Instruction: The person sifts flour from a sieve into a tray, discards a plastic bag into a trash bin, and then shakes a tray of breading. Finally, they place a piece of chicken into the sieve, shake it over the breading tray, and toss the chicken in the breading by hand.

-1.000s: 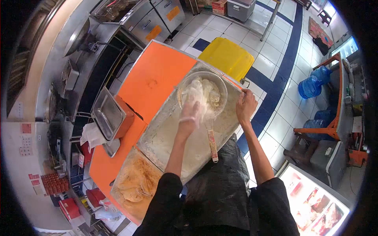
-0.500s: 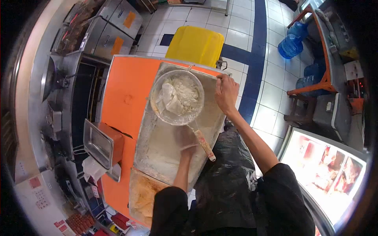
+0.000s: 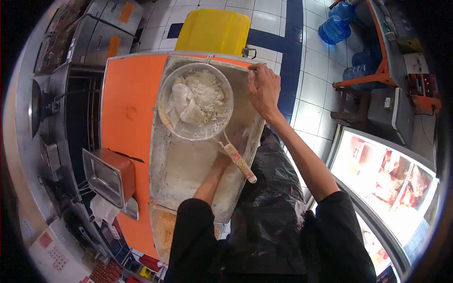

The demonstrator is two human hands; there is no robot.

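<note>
A long metal trough (image 3: 159,177) holds pale flour. Across its far end rests a round strainer (image 3: 192,134) with a clump of flour and a whitish, cloth-like piece in it. The strainer's patterned handle (image 3: 239,162) points toward me. My left hand (image 3: 232,144) is down in the trough, beside and partly behind the handle; it is blurred and its fingers are hard to make out. At the trough's far right corner, my right hand (image 3: 264,89) has its fingers curled over the rim.
An orange tabletop (image 3: 130,104) lies left of the trough, with a metal container (image 3: 106,177) on it. Nearer me is a second tray (image 3: 163,231) of tan powder. Beyond the table stands a yellow bin (image 3: 214,33). A lit display case (image 3: 382,179) is at right.
My left hand has moved away from me and to the right inside the trough, nearer the strainer's handle. My right hand stays at the corner. The whole view has shifted.
</note>
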